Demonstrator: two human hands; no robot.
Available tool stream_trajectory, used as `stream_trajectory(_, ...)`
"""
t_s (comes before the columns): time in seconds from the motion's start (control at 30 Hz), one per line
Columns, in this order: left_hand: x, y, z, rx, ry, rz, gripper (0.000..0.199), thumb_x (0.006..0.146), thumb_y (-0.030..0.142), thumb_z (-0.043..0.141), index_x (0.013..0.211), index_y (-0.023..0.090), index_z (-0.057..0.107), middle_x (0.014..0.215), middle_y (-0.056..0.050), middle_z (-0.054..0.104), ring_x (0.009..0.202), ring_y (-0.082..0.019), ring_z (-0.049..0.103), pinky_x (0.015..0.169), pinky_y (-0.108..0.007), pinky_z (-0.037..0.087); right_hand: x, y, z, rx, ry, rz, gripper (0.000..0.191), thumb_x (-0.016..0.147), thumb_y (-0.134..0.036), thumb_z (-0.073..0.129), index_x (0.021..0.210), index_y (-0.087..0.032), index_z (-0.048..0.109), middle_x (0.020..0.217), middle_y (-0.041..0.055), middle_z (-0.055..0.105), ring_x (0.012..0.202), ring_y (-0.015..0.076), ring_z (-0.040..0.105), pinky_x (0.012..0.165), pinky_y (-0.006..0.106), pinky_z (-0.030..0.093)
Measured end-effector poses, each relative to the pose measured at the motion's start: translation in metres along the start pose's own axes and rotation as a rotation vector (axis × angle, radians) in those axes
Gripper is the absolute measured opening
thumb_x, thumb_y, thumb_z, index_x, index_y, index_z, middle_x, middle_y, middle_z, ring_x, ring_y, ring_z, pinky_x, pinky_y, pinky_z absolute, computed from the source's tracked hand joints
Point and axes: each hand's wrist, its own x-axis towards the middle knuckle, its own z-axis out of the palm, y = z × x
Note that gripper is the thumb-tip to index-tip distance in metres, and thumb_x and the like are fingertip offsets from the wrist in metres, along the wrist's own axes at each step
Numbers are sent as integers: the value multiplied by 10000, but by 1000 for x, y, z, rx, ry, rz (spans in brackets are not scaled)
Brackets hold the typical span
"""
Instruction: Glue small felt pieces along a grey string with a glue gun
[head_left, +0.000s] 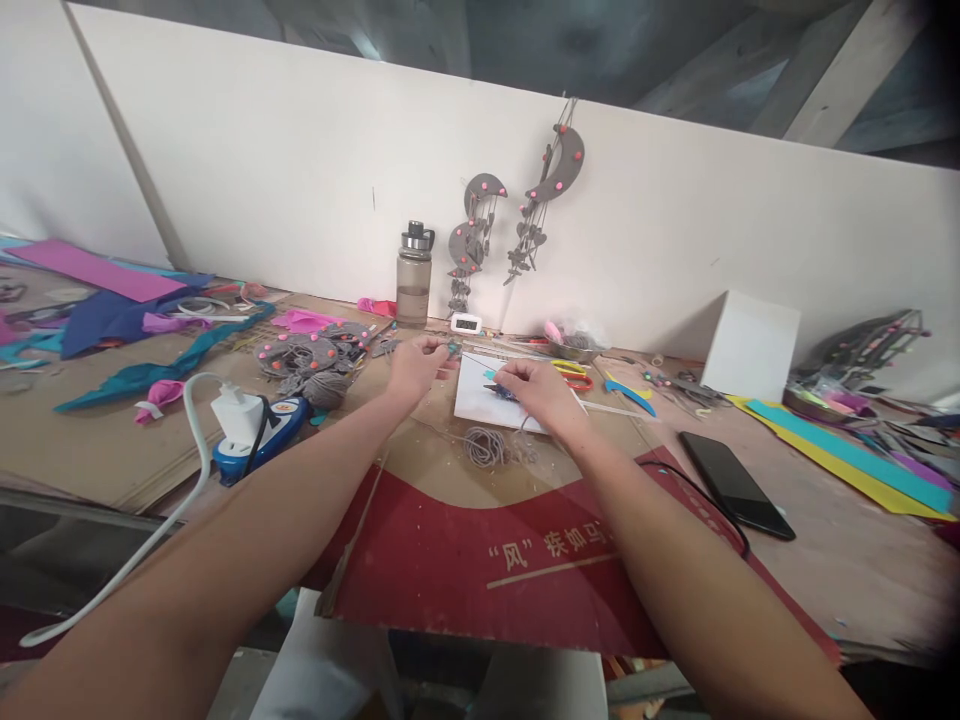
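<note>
My left hand (420, 368) is at the left side of a white board (476, 395), its fingers bent together around something too small to make out, near a small teal bit (453, 348). Over the board, my right hand (534, 388) pinches a thin thread (480, 360) that runs toward my left hand. A small dark piece (502, 392) lies beneath the right fingers, partly hidden by them. In front of the board is a coil of grey cord (484, 447) on the brown and red cardboard (480, 560).
Yellow and red scissors (574, 375) and a blue-handled cutter (630, 397) lie right of the board. A black phone (736, 485) is farther right. Behind stands a bottle (414, 278); at left are a blue power strip (262, 440) and grey felt pieces (300, 350).
</note>
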Motion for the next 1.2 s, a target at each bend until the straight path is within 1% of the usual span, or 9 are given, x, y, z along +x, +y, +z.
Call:
stream_trajectory(0.27, 22, -13, -21, -170, 145, -29, 132, 766, 207, 627, 828, 104, 573, 716, -71, 652, 647, -165, 669, 562, -259, 536, -5, -21, -30, 476, -117, 112, 277, 706, -450, 649, 744, -181, 597, 510, -74, 306, 425, 53, 235, 370, 189, 196)
stream_trajectory(0.43, 28, -14, -29, -275, 226, -69, 73, 800, 165, 571, 784, 96, 555, 719, -73, 653, 618, -135, 661, 583, -241, 535, -12, -32, -53, 763, -184, 58, 289, 680, -397, 720, 767, -157, 584, 602, -55, 337, 478, 34, 241, 367, 150, 115)
stream_trajectory(0.6, 28, -12, -31, -331, 271, -71, 58, 809, 127, 518, 787, 87, 554, 681, -65, 642, 607, -125, 655, 582, -227, 527, -24, -35, -69, 953, -249, -95, 221, 748, -348, 679, 853, -184, 576, 676, -42, 389, 489, 34, 262, 355, 142, 100)
stream_trajectory(0.73, 24, -17, -25, -278, 211, -66, 71, 783, 163, 548, 778, 94, 561, 696, -68, 653, 599, -131, 651, 549, -228, 514, -35, -36, -54, 773, -422, -101, 197, 808, -401, 600, 825, -207, 574, 642, -48, 441, 470, 45, 315, 367, 153, 191)
stream_trajectory(0.83, 18, -22, -18, -197, 133, -65, 114, 763, 206, 571, 784, 94, 581, 687, -66, 655, 579, -124, 639, 524, -213, 492, -41, -37, -29, 270, -825, -223, 191, 809, -372, 600, 812, -185, 641, 700, -16, 574, 633, 85, 505, 574, 206, 396)
stream_trajectory(0.9, 14, -25, -14, -149, 91, -58, 150, 749, 241, 590, 802, 101, 588, 673, -58, 654, 581, -120, 637, 516, -201, 480, -44, -36, -12, -22, -995, -358, 210, 822, -379, 580, 820, -188, 667, 783, -7, 633, 727, 109, 548, 659, 221, 399)
stream_trajectory(0.97, 10, -26, -10, -102, 60, -62, 172, 732, 256, 606, 826, 114, 587, 676, -47, 655, 587, -128, 642, 522, -216, 490, -47, -35, 3, -199, -905, -435, 290, 864, -416, 512, 778, -183, 664, 745, 0, 629, 703, 115, 542, 650, 230, 384)
stream_trajectory(1.1, 4, -26, -4, 70, -30, 1, 167, 734, 251, 591, 846, 126, 588, 637, -30, 642, 547, -137, 631, 497, -230, 490, -52, -33, 25, -301, -327, -584, 278, 918, -357, 443, 824, -179, 634, 822, 39, 616, 797, 138, 532, 729, 257, 378)
stream_trajectory(1.2, 0, -28, 2, 225, -109, 116, 139, 750, 243, 560, 841, 140, 584, 618, -16, 640, 530, -123, 617, 482, -206, 467, -57, -30, 39, -303, -187, -661, 205, 935, -280, 409, 933, -193, 595, 887, 36, 620, 838, 131, 535, 756, 248, 383)
